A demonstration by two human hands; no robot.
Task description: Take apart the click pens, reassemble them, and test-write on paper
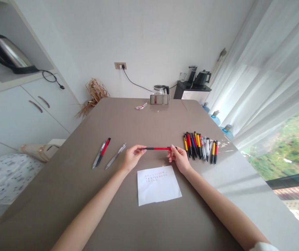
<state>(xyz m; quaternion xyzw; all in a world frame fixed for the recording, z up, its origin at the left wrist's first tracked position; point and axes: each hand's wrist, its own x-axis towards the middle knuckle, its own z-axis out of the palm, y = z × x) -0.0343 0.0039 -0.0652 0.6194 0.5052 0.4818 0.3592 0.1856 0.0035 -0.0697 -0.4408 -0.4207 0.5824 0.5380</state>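
Observation:
A red pen (161, 149) with a black grip is held level between my two hands, just beyond a sheet of white paper (158, 188) with a few lines of handwriting. The fingertips of my left hand (133, 157) pinch its black end. At the other end, my right hand (180, 158) grips the red barrel between thumb and fingers. To the left of my left hand lie a clear pen (116, 156), another clear pen (99, 155) and a red and black pen (103, 152). Several yellow, red, blue and clear pens (197, 144) lie in a row right of my right hand.
At the table's far edge a phone (160, 99) leans before a glass pot (159, 89), with a patterned strap (141, 106) beside it. Cabinets (18, 118) stand to the left. Blue water bottles (227, 131) and a white curtain (264, 66) are along the right.

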